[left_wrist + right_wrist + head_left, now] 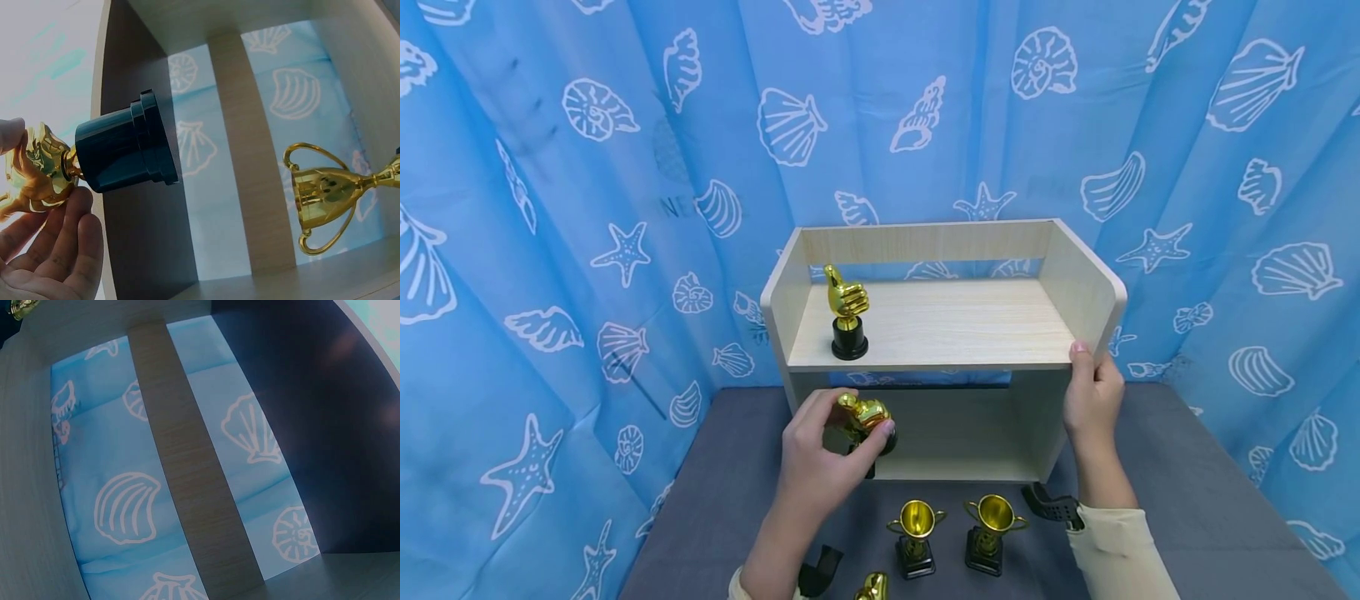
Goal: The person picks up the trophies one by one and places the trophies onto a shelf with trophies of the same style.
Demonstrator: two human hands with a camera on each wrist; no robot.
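My left hand [823, 454] grips a thumbs-up trophy [863, 412] by its gold part, in front of the shelf's lower compartment. In the left wrist view its black round base [122, 147] points right, so the trophy lies tilted. A gold two-handled cup trophy [325, 194] stands inside the lower compartment; in the head view my left hand mostly hides it. My right hand [1093, 396] holds the right side panel of the wooden shelf [955, 321], thumb on the front edge of the upper board. The right wrist view shows the compartment's inside, without the hand.
Another thumbs-up trophy [848, 312] stands upright at the left of the upper board. On the grey table [1157, 483], two gold cup trophies [917, 533] stand before the shelf. A gold piece [872, 586] is cut off at the bottom edge. A blue shell-print curtain [925, 125] hangs behind.
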